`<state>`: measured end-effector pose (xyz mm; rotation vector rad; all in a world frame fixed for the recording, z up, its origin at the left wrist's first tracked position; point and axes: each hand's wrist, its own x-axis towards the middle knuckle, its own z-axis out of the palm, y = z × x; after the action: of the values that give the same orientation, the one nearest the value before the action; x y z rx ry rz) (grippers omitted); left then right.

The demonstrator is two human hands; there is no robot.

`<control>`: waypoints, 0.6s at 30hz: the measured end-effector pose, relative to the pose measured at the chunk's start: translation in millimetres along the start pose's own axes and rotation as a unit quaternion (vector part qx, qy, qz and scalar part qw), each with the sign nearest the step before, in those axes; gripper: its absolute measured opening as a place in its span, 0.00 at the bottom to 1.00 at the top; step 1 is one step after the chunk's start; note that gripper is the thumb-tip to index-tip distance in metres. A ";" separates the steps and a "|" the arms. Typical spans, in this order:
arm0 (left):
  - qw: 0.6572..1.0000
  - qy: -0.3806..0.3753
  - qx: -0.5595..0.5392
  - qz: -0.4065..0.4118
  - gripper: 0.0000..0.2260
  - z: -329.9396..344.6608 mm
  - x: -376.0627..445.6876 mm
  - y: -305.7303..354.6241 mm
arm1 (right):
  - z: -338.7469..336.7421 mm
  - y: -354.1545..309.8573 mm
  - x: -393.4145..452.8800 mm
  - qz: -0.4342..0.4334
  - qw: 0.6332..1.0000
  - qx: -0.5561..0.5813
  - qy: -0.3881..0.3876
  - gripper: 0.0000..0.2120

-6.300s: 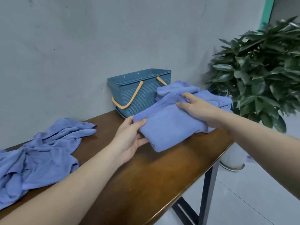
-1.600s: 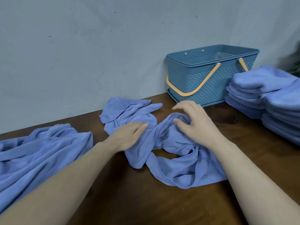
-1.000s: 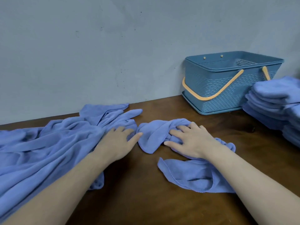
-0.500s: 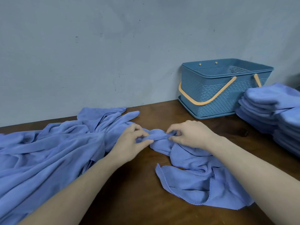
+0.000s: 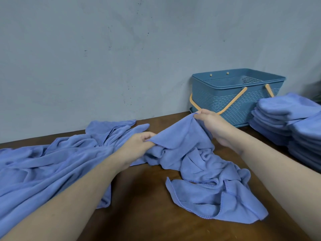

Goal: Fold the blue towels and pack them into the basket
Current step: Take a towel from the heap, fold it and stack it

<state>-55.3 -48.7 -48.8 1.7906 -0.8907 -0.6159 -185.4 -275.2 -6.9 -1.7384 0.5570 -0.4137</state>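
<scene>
**Q:** Fingers status, both hands?

**A:** Fingers of the left hand (image 5: pixel 139 145) are curled and pinch one point on the top edge of the crumpled towel (image 5: pixel 199 171). Fingers of the right hand (image 5: pixel 208 119) pinch the same edge further right and higher, in front of the basket (image 5: pixel 234 91).

**Q:** Location of the towel?

**A:** Centre to lower right of the frame. The held edge is raised; the remainder lies bunched on the surface (image 5: pixel 147 214).

**Q:** Current step?

**A:** By judgement, opening out one towel before its first fold. Nothing is seen above the basket rim; a folded stack (image 5: pixel 286 119) sits at the right edge, and an unfolded heap (image 5: pixel 43 164) lies at the left.

**Q:** Requirement for the next move?

**A:** Probably, slide both pinches outward to the corners, then tension the edge.

**Q:** Orientation and long axis?

**A:** The held edge rises from centre toward upper right. The body trails toward lower right. True long axis cannot be determined while bunched.
</scene>
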 end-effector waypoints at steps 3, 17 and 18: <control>0.989 0.035 -0.136 -0.047 0.09 -0.1 -0.7 4.0 | -11.8 10.3 0.2 0.005 0.983 -0.173 -0.057 0.06; 0.996 -0.025 -0.076 -0.036 0.11 7.4 10.0 25.3 | 22.1 7.1 2.8 -0.149 0.973 -0.047 -0.169 0.03; 0.995 -0.062 -0.052 -0.061 0.13 4.3 8.1 23.9 | 19.8 6.6 6.8 -0.140 0.977 -0.032 -0.160 0.03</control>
<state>-60.7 -62.9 -28.2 1.7359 -0.8205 -0.8436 -169.9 -264.5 -18.1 -1.9054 0.0954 -0.3040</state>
